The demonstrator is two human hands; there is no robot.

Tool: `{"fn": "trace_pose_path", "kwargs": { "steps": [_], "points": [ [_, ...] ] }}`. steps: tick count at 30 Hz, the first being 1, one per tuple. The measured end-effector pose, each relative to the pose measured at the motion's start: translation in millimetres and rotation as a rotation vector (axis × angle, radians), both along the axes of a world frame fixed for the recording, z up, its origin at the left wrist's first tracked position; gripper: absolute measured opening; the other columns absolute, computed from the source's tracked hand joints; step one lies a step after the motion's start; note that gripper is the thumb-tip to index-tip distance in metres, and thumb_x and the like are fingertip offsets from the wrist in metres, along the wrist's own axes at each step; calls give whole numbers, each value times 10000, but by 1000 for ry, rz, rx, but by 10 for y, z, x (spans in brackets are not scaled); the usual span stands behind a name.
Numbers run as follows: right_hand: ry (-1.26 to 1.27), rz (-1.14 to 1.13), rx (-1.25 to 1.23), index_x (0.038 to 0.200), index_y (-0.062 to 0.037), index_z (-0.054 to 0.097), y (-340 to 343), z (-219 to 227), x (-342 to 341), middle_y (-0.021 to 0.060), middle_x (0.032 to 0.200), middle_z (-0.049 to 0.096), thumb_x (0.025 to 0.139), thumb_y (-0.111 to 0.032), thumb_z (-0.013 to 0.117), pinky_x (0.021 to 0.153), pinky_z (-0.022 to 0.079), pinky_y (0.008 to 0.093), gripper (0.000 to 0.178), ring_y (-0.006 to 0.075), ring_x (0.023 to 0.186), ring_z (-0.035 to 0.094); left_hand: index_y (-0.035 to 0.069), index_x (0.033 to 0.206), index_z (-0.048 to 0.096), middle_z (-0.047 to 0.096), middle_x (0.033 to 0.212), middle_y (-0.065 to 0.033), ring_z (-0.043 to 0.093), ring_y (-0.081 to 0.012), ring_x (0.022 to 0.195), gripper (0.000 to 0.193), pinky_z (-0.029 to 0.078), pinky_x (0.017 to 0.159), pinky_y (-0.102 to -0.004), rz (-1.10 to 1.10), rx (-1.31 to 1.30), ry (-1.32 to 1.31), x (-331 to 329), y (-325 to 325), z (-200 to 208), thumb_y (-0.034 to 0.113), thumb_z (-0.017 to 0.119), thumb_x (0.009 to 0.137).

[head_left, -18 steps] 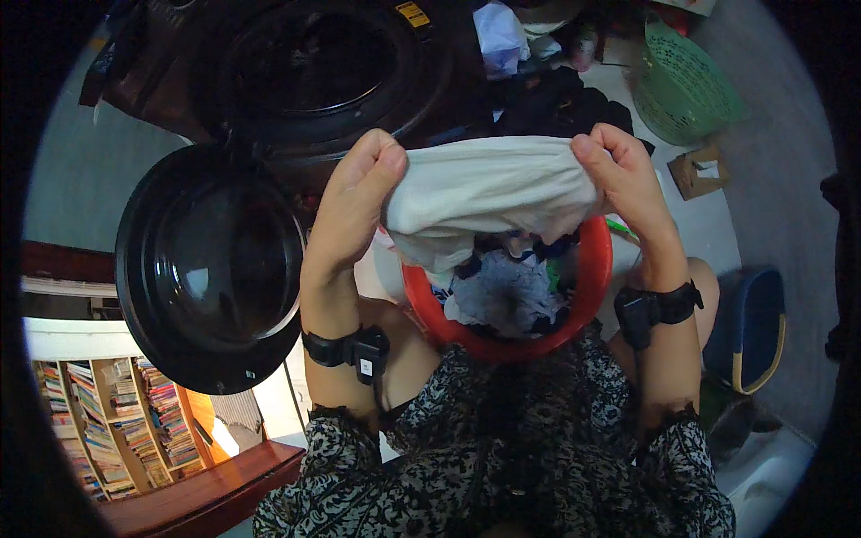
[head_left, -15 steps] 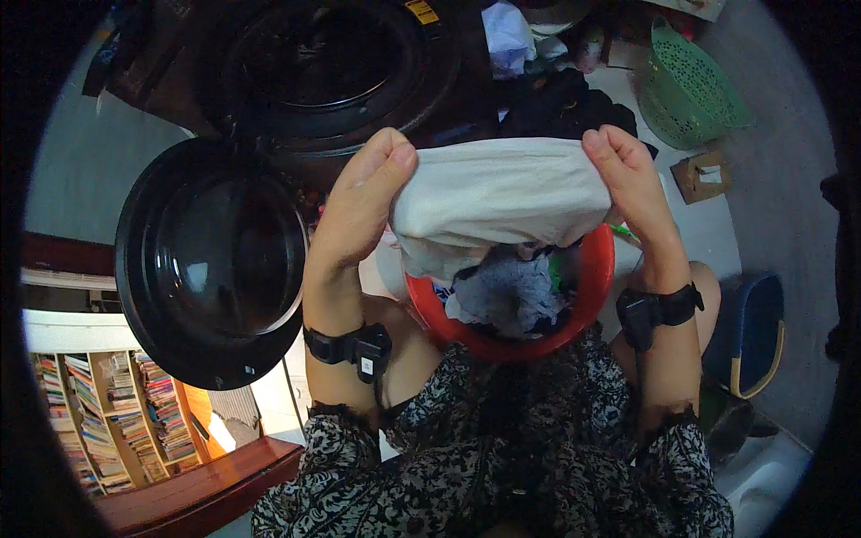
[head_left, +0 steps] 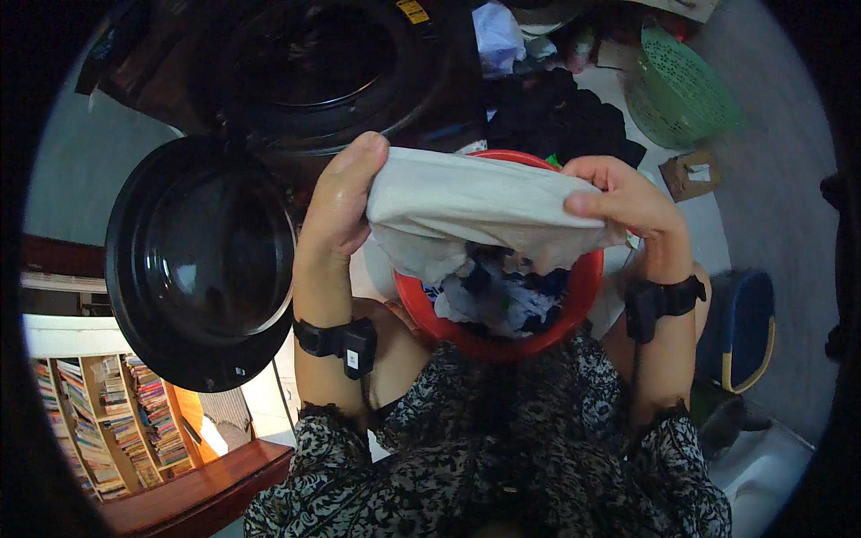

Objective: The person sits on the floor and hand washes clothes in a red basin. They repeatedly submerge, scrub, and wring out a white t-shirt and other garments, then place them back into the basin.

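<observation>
A white piece of cloth laundry [head_left: 475, 195] is stretched sideways between my hands, its lower part hanging in loose folds; its exact kind does not show. At its left end my left hand [head_left: 343, 197] pinches the upper corner between thumb and fingers. My right hand [head_left: 628, 199] grips the other end, thumb lying over the fabric. Beneath the cloth stands a red basin [head_left: 513, 348] between my knees, holding crumpled grey-blue and dark clothes [head_left: 502, 309]. The cloth covers much of the basin's far part.
A dark front-loading washing machine [head_left: 448, 99] stands ahead on the left, its round door [head_left: 206, 260] swung open beside my left arm. Black clothes [head_left: 565, 117] lie beyond the basin. To the right are a green perforated basket [head_left: 686, 94], a small cardboard box [head_left: 691, 174] and a blue bin [head_left: 749, 323].
My right hand has lowered and turned inward on the cloth, so that end now hangs lower. My left hand has shifted slightly left. The basin's far rim has come into view.
</observation>
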State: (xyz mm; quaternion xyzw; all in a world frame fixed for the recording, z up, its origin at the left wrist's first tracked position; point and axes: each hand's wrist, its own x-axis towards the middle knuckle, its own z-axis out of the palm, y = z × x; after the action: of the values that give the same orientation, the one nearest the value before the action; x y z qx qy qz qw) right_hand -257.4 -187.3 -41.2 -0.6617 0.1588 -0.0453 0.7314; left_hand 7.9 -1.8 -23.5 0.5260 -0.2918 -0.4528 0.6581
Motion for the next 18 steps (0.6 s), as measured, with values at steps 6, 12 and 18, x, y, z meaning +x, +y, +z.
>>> {"fn": "trace_pose_path", "kwargs": {
  "steps": [6, 12, 18],
  "points": [
    [-97, -90, -136, 898, -58, 594, -14, -38, -32, -47, 775, 554, 863, -305, 645, 671, 424, 198, 254, 39, 730, 514, 63, 978, 573, 584, 861, -15, 548, -103, 794, 229, 458, 734, -264, 34, 69, 13, 23, 8, -30, 285, 547, 929],
    [-292, -357, 225, 938, -62, 556, 248, -202, 239, -12, 850, 565, 958, -280, 504, 717, 454, 241, 225, 70, 772, 529, 44, 994, 631, 621, 934, -31, 556, -110, 843, 277, 448, 772, -257, -150, 52, -493, -93, -52, -89, 282, 633, 853],
    [-213, -475, 480, 993, -32, 599, 210, -223, 285, 56, 937, 646, 956, -346, 488, 751, 494, 283, 335, 139, 840, 614, 28, 857, 639, 610, 834, -27, 553, -134, 820, 166, 430, 785, -266, -249, 137, -777, 35, -184, -294, 191, 610, 850]
  ]
}}
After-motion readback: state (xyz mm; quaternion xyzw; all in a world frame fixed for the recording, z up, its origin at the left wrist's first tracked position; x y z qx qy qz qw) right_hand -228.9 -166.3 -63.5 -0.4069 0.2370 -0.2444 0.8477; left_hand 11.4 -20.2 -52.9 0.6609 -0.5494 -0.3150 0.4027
